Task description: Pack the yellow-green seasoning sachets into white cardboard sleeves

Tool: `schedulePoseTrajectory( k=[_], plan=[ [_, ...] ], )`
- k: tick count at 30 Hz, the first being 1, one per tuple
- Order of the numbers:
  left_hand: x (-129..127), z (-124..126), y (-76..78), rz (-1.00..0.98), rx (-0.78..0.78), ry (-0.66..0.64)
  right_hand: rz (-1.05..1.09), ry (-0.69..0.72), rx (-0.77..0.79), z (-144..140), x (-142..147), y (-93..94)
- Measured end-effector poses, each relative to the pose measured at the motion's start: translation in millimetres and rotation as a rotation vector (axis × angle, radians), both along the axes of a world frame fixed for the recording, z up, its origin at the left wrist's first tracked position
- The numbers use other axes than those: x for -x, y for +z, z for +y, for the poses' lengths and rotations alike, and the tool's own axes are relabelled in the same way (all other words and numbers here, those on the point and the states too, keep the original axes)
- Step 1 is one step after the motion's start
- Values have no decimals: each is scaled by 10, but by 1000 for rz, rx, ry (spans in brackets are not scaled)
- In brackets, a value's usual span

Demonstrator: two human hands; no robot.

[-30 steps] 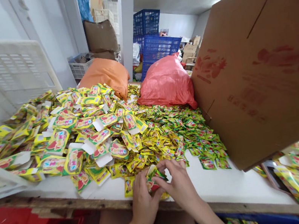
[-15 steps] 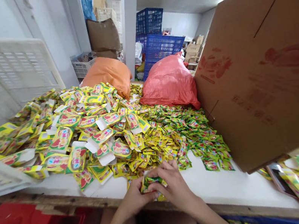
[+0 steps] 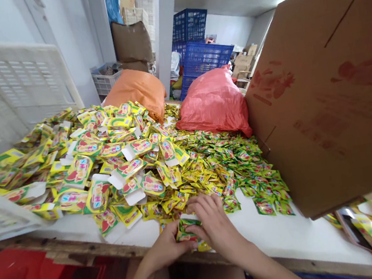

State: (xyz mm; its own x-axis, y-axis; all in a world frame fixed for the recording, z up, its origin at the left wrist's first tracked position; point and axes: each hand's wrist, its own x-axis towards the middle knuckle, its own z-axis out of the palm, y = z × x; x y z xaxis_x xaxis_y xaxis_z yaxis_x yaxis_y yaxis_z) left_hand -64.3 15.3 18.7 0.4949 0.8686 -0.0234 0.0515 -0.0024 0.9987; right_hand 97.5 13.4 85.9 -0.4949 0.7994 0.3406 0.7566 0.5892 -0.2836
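- Left hand [image 3: 166,248] and right hand [image 3: 214,226] meet at the near edge of the white tabletop [image 3: 280,233], fingers pinching together a small stack of yellow-green foil sachets [image 3: 186,231].
- The stack sits just in front of the large heap of loose yellow-green sachets [image 3: 226,166].
- Left of the heap: flattened yellow printed cartons [image 3: 80,171], piled.
- Right of the heap: tilted brown cardboard box [image 3: 335,90].
- Behind the heap: orange sack [image 3: 135,91], pink sack [image 3: 214,104], then blue plastic crates [image 3: 197,47].
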Motion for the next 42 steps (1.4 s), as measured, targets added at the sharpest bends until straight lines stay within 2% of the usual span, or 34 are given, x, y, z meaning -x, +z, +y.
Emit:
schedulePoseTrajectory(
  k=[3,8,14,16,21,24,26,29,32,36,40,42],
  plan=[
    [-18,-30,-49,-27,39,64,59,17,33,-29,-66,-34],
    [-35,-57,-117,-39,79,80,59,-12,-39,-142,-123,-159],
    [-32,-41,-84,-184,15,121,127,-37,79,-213,-72,-263],
    [-53,-48,-78,-226,9,172,241,-67,131,-233,-72,-351],
    [-114,-148,-168,-370,60,291,756,-254,235,-341,0,-750],
    [-93,-189,-219,-291,-28,364,849,-321,192,-375,58,-874],
    [-53,-180,-205,-173,-104,345,808,-297,163,-363,61,-847],
    [-6,-131,-122,-49,-191,264,680,-171,164,-325,21,-713],
    [-16,-92,-43,-76,-222,285,658,-124,168,-299,-6,-620],
    [-41,-90,-2,-206,-158,323,782,-240,112,-287,10,-631],
    [2,-129,11,-61,-301,265,709,-110,160,-308,32,-640],
    [11,-160,-5,-25,-323,262,693,-93,183,-338,44,-654]
  ],
)
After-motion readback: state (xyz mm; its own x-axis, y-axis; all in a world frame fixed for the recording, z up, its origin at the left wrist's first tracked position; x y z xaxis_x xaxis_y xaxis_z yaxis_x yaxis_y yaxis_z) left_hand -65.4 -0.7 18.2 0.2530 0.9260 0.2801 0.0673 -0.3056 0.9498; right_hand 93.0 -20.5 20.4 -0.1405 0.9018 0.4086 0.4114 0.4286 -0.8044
